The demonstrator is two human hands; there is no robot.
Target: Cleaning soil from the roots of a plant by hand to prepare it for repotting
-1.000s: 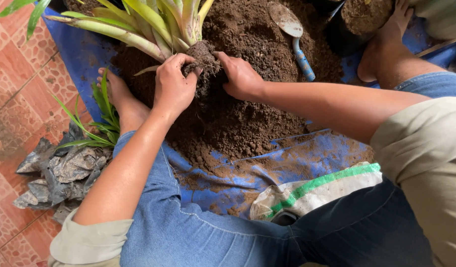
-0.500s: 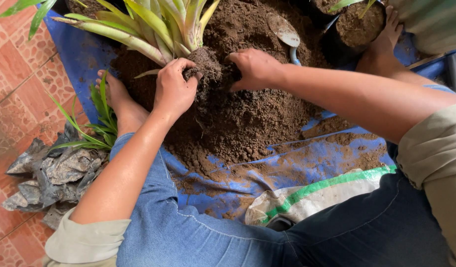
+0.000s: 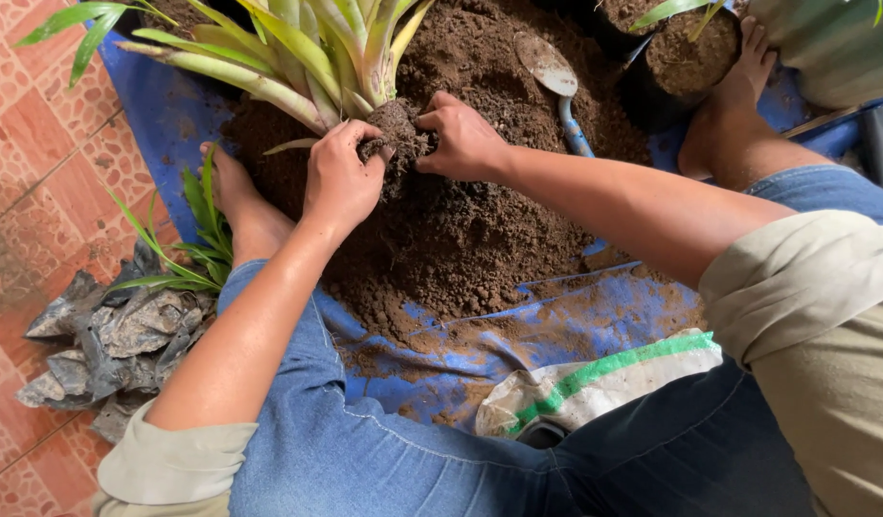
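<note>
We look down from a head camera at a person sitting on a tiled floor, knees apart, over a blue plastic sheet [image 3: 576, 325] spread flat and heaped with dark brown loose soil [image 3: 470, 230]. Both of our hands meet at the far middle of the heap. The left hand [image 3: 341, 182] curls its fingers closed around a dark crumbly root clump [image 3: 396, 134] of a plant with long green and yellow strap leaves [image 3: 307, 57], which leans away toward the sheet's far left corner. The right hand [image 3: 465, 142] presses in from the other side, fingers bent and closed on the same clump (thumb on top, as far as we can tell).

A small trowel with a metal blade and blue handle [image 3: 556, 86] lies on the soil just beyond the right hand. A black pot filled with soil [image 3: 686, 57] stands near the sheet's far right corner, beside a bare foot [image 3: 729, 115]. A white woven sack with a green stripe [image 3: 595, 383] lies at the near edge, and crumpled grey plastic bags [image 3: 106, 345] sit off the left edge.

We judge the risks as these: squeezing too hard could tear roots or break the clump apart; the top-heavy leaves could bend or snap if the plant tips; soil could spill past the sheet's near edge onto the jeans [image 3: 365, 450].
</note>
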